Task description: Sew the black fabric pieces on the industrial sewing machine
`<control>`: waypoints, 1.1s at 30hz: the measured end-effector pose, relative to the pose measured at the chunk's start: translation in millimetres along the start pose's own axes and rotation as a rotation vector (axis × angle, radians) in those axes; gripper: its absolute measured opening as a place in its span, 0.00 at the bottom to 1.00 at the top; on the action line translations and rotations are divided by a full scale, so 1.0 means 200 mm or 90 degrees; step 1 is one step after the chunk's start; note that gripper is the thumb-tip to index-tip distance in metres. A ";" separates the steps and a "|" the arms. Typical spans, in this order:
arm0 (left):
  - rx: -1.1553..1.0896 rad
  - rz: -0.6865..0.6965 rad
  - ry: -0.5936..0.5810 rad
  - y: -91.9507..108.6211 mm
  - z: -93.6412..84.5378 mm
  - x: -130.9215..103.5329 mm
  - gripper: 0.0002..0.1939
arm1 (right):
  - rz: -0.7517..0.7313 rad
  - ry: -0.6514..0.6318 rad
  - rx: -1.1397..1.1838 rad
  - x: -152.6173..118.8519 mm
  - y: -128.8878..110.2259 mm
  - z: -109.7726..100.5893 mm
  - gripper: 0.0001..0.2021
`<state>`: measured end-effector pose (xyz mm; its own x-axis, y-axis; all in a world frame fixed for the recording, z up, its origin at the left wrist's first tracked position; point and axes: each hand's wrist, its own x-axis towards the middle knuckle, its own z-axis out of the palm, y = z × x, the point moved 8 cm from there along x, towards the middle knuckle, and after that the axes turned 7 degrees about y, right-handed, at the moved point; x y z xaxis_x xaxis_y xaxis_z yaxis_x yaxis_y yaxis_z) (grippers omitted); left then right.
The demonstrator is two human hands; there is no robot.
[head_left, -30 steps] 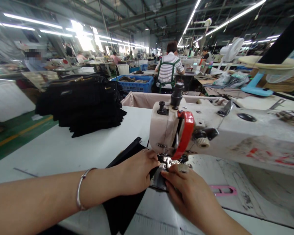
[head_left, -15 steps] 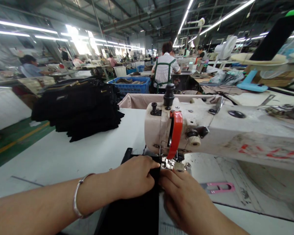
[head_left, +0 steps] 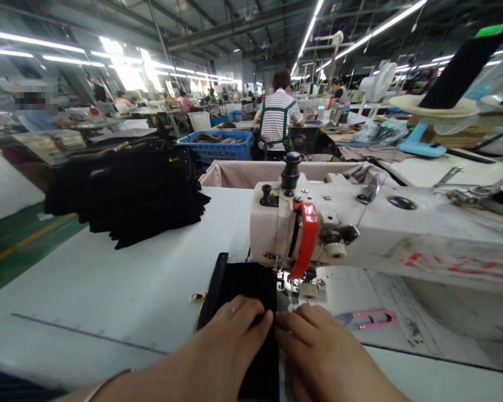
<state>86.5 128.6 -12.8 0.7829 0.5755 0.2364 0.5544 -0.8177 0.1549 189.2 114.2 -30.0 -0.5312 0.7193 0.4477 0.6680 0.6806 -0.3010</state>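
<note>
A black fabric piece with a zipper along its left side lies on the white table, its right edge beside the presser foot of the sewing machine. My left hand rests on the fabric, thumb and fingers pinched at its right edge. Close by, my right hand grips the same edge from the right, fingertips almost touching those of my left hand. Both hands are just in front of the needle area. The fabric under my palms is hidden.
Pink-handled thread snips lie right of my right hand. A pile of black fabric pieces is at the table's left. Beyond are a blue basket and a seated person in a striped shirt.
My left hand has moved back toward me along the fabric, uncovering its far part. My right hand has drawn back slightly from the presser foot. The view has shifted a little.
</note>
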 end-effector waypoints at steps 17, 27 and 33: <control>-0.284 -0.027 0.304 0.11 -0.17 -0.25 0.08 | 0.032 0.223 0.047 -0.28 -0.29 -0.03 0.10; -0.246 0.012 0.143 0.17 0.02 -0.25 0.14 | 0.003 0.206 0.063 -0.27 -0.31 -0.10 0.10; -0.228 0.095 0.157 0.20 0.02 -0.26 0.12 | -0.039 0.255 -0.007 -0.29 -0.30 -0.07 0.09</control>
<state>69.6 65.1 -23.1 0.7325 0.4667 0.4956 0.2735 -0.8684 0.4135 186.5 30.3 -25.8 -0.3263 0.5646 0.7581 0.6475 0.7178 -0.2559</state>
